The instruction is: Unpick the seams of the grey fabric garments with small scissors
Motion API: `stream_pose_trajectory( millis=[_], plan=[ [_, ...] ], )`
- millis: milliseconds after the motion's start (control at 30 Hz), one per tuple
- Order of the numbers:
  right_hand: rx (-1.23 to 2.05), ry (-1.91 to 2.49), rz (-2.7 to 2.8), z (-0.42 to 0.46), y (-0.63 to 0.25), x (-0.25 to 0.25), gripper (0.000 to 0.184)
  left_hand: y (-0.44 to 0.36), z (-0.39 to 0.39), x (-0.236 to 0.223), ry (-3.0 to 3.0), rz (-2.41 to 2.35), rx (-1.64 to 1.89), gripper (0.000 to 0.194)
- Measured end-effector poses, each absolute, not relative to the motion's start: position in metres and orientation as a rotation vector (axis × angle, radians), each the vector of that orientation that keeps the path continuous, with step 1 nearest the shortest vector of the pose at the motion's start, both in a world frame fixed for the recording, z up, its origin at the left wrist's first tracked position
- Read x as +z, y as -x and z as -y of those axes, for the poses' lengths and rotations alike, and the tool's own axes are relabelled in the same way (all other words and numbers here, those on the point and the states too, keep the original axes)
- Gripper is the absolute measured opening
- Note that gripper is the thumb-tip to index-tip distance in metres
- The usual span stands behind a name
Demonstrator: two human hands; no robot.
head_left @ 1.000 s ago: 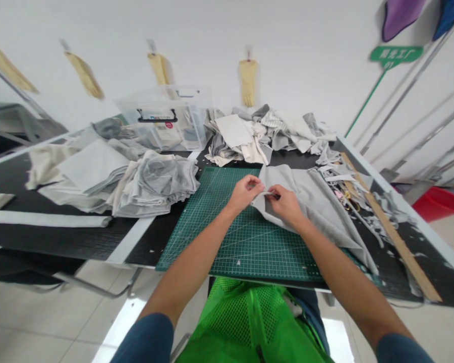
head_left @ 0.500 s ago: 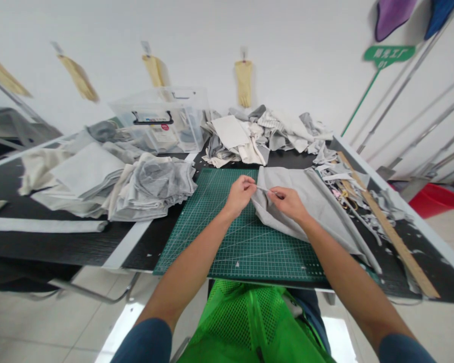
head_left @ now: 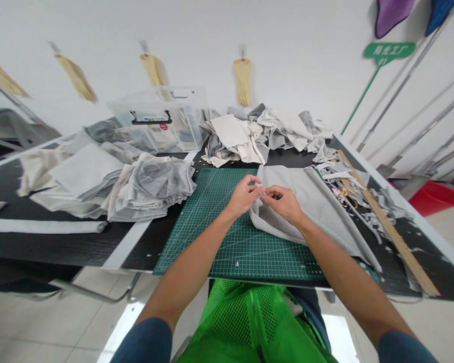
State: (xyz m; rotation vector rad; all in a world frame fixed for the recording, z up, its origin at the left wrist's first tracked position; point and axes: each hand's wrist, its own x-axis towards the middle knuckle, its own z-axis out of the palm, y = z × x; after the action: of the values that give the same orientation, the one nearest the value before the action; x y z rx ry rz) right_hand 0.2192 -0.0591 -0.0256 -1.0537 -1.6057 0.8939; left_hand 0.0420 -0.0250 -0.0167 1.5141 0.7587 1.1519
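Observation:
A grey cloth [head_left: 302, 186] lies spread over the right part of a green cutting mat [head_left: 219, 252], its left edge lifted. My left hand [head_left: 244, 195] pinches at that lifted edge, thumb and forefinger together. Close beside it, my right hand [head_left: 283, 202] is closed on the same edge, and the fingertips of both hands nearly meet. A dark patch shows inside the curl of my right fingers; whether it is a small object or shadow I cannot make out.
Stacked grey cloths [head_left: 151, 186] lie left of the mat. A clear plastic box [head_left: 162, 131] and a scrap heap [head_left: 234, 133] stand behind. Right of the mat are cloth strips and a long wooden ruler [head_left: 393, 227]. A red bucket [head_left: 437, 199] is beyond the table.
Half a second ago a short stretch of cloth edge showed taut between my hands; now my right fingertips have come left against my left ones. The cloth's front fold has shifted slightly left.

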Motion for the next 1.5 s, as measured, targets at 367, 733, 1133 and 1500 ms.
stream_pose_trajectory(
  millis=[367,733,1133,1500],
  plan=[
    [0.887,1.085,1.440,0.054,-0.234,-0.028,0.049,-0.042,0.024,-0.015,-1.321,-0.682,1.187,0.028],
    [0.720,1.076,1.560,0.064,-0.221,-0.016,0.042,-0.043,0.027,-0.013,-1.363,-0.737,1.146,0.029],
    [1.026,1.096,1.300,0.062,-0.219,-0.024,0.054,-0.044,0.034,-0.008,-1.150,-0.642,0.965,0.033],
    [0.996,0.909,1.943,0.078,-0.219,-0.009,0.053,-0.037,0.012,-0.021,-1.261,-0.908,1.179,0.046]
  ],
)
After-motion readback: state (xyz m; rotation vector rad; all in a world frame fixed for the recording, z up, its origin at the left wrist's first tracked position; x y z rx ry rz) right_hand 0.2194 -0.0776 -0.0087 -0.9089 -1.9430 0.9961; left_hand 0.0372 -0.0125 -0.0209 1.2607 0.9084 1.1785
